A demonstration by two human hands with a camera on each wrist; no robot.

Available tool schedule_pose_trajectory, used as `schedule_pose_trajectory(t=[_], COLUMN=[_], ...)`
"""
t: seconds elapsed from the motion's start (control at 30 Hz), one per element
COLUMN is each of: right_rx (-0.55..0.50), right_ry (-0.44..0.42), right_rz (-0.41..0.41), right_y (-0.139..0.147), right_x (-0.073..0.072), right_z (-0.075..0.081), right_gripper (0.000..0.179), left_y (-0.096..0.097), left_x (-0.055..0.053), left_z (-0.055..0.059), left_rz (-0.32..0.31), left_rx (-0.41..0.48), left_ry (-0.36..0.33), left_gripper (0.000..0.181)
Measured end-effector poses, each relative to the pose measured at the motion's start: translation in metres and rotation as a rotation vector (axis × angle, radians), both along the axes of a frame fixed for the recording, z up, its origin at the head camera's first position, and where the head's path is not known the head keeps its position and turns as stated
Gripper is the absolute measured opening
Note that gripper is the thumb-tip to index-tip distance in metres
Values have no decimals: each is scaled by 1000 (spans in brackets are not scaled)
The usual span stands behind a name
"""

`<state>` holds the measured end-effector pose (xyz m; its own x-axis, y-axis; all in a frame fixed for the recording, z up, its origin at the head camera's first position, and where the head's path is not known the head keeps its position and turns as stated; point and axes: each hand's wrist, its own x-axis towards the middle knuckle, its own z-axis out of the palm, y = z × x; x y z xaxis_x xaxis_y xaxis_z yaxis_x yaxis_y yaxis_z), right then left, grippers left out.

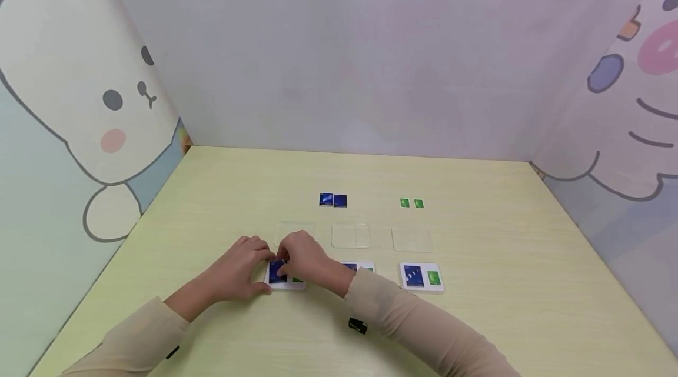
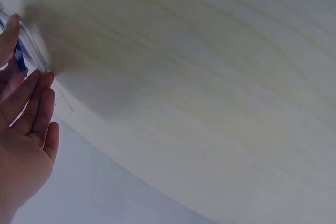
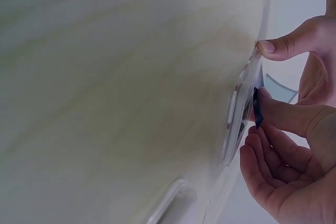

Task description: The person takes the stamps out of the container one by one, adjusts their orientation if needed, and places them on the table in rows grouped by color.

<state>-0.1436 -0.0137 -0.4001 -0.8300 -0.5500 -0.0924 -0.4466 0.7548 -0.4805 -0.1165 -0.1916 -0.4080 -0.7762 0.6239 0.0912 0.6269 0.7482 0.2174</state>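
My left hand (image 1: pixel 241 271) holds a flat white rectangular case (image 1: pixel 288 287) by its left end, thumb at the near corner and fingers at the far one. Over that case my right hand (image 1: pixel 306 257) pinches a small dark blue card (image 1: pixel 275 274) between thumb and fingers. In the right wrist view the blue card (image 3: pixel 257 109) stands at a tilt against the face of the case (image 3: pixel 237 111). A green card (image 1: pixel 298 279) lies in the right part of the case, partly covered by the right hand. The left wrist view catches the left hand (image 2: pixel 26 129) at its edge.
Two more white cases, one half hidden by the right wrist (image 1: pixel 365 264) and one farther right (image 1: pixel 422 290), bear blue and green cards. Behind them lie three clear lids (image 1: pixel 349 236). Two blue cards (image 1: pixel 332 200) and two green cards (image 1: pixel 411 203) lie farther back.
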Motion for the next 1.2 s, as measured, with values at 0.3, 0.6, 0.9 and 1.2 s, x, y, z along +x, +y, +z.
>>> schedule_pose_trajectory(t=[0.3, 0.6, 0.9, 1.2], right_rx=[-109, -202, -185, -223], right_ry=[-67, -182, -275, -388], right_rz=[-15, -30, -46, -61], right_y=[3, 5, 6, 9], right_x=[-3, -13, -20, -26], right_z=[0, 0, -1, 2], right_gripper=[12, 10, 7, 8], left_y=[0, 0, 0, 0], left_x=[0, -1, -2, -2], left_z=[0, -1, 0, 1], left_rz=[-1, -10, -6, 0], left_rx=[-3, -2, -13, -11], left_ry=[0, 7, -7, -15], left_gripper=[49, 48, 48, 51])
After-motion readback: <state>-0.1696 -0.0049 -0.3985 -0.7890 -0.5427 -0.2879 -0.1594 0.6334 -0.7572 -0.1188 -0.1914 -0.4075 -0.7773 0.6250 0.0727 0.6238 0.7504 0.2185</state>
